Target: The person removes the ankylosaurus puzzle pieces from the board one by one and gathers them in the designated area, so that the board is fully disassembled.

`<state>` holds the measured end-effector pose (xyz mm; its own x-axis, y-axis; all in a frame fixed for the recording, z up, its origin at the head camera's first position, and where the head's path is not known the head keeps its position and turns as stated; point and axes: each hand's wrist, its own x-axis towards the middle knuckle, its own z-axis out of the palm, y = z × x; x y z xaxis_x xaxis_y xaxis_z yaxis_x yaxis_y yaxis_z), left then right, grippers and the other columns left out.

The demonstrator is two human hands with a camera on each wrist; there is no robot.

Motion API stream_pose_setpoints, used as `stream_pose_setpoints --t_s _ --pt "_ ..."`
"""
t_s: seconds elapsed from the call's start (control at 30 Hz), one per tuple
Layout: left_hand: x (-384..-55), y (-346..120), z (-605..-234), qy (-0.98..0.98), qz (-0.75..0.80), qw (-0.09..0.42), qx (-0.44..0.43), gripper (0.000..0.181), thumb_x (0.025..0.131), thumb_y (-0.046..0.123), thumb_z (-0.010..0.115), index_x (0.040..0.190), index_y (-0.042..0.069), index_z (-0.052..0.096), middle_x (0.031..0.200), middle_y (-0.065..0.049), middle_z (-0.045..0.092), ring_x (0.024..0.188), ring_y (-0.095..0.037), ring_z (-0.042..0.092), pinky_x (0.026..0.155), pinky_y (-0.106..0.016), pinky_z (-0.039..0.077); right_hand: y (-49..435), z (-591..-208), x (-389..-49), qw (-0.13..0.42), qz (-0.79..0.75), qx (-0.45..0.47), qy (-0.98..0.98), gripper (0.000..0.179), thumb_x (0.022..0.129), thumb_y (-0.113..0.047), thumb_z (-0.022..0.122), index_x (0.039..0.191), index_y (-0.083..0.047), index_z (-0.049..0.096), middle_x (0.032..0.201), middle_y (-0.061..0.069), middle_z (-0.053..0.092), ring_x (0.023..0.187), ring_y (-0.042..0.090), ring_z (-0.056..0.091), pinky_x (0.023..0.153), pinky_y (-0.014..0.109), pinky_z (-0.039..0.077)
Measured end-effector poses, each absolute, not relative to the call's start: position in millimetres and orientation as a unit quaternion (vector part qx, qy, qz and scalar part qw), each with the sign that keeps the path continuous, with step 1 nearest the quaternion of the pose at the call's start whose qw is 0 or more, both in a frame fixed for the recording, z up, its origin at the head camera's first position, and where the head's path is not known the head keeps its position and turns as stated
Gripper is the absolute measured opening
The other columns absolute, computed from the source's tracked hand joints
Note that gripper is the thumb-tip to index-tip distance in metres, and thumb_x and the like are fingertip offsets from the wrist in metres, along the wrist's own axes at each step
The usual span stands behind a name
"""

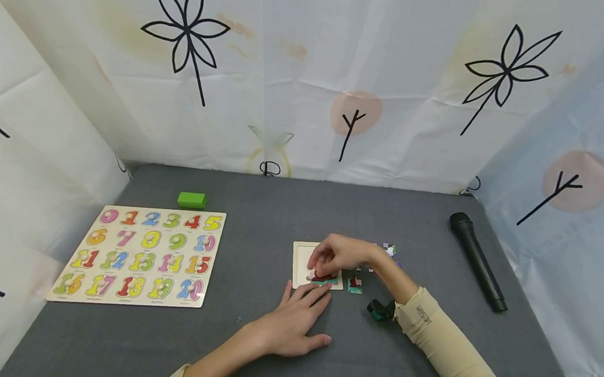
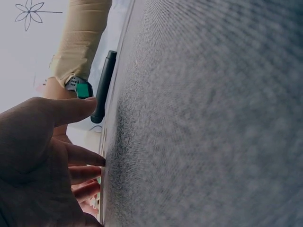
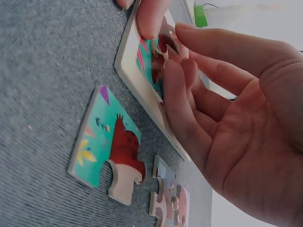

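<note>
A small wooden puzzle tray (image 1: 301, 254) lies right of the table's middle, with teal and brown pieces along its front part. Above it my right hand (image 1: 336, 255) pinches a brown puzzle piece (image 3: 166, 43) between thumb and fingers, close over the tray; its fingers cover much of the piece. My left hand (image 1: 295, 322) is spread, fingertips touching the tray's front edge. Just right of the tray sits a loose teal puzzle piece (image 3: 106, 137) with a dark red figure. More loose pieces (image 3: 165, 189) lie behind it, partly hidden by the right forearm in the head view.
A number board (image 1: 136, 256) takes up the left of the table, with a green block (image 1: 192, 200) behind it. Toward the right edge lies a black microphone (image 1: 478, 262). A dark wrist device (image 1: 380, 310) sits by the right cuff. Printed curtains surround the table.
</note>
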<state>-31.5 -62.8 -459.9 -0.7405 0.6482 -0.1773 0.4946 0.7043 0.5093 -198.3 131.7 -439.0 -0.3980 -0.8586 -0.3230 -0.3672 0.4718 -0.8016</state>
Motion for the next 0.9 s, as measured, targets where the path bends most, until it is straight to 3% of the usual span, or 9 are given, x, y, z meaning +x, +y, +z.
stream_pose_setpoints --t_s 0.5,0.77,0.9 --pt "-31 -62 -462 0.909 0.214 0.16 0.32 0.076 0.107 0.051 0.063 0.166 0.007 0.043 0.182 -0.001 0.025 0.163 -0.027 0.028 0.127 -0.08 0.018 149 -451 -196 0.331 -0.416 -0.377 0.758 0.016 0.106 -0.007 0.067 0.118 0.0 0.076 0.094 0.02 0.076 0.073 0.017 0.067 0.069 0.03 0.059" --pt "-32 -65 -462 0.913 0.202 0.147 0.323 0.073 0.107 0.051 0.062 0.166 0.011 0.046 0.182 0.002 0.028 0.162 -0.024 0.033 0.13 -0.075 0.019 173 -451 -187 0.308 -0.449 -0.333 0.77 0.016 0.106 -0.007 0.068 0.118 0.001 0.074 0.099 0.021 0.075 0.078 0.013 0.067 0.071 0.028 0.059" --pt "-32 -67 -463 0.912 0.207 0.141 0.326 0.072 0.107 0.05 0.063 0.164 0.01 0.048 0.181 0.001 0.029 0.161 -0.024 0.034 0.13 -0.075 0.02 188 -448 -183 0.294 -0.446 -0.334 0.777 0.017 0.106 -0.008 0.067 0.119 0.001 0.075 0.099 0.021 0.076 0.076 0.014 0.067 0.066 0.03 0.058"
